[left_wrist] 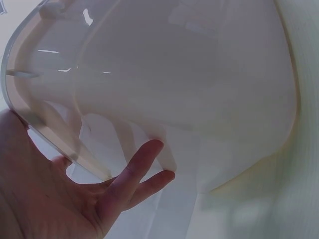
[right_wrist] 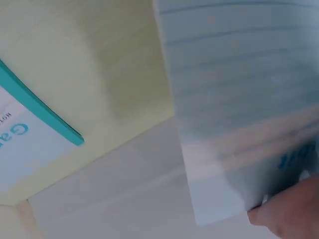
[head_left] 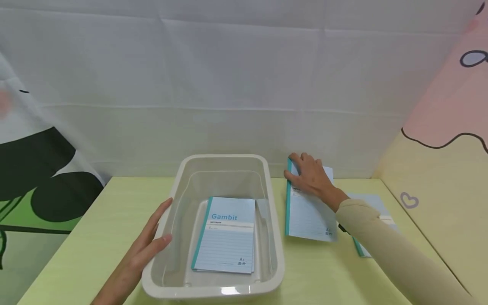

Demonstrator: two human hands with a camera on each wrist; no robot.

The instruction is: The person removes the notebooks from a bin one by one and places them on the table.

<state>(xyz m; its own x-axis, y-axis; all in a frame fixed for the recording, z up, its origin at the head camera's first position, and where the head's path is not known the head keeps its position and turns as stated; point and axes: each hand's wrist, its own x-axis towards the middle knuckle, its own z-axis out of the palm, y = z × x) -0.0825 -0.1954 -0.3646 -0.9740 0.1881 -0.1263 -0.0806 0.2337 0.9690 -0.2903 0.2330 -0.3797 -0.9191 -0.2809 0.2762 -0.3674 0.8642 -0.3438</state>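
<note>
My left hand holds the left rim of a white plastic basin, thumb over the rim. In the left wrist view, fingers spread along the basin's outer wall. A pale blue notebook with a teal spine and the word Gambit lies face up inside, over another one that shows at its right edge. Right of the basin, my right hand grips another blue notebook near its top, hiding part of the cover. In the right wrist view this notebook tilts above the table.
Beyond my right forearm, partly covered by it, lies another blue notebook on the pale yellow-green table. A white cloth backdrop rises behind the table, and a printed cream and pink panel borders it on the right.
</note>
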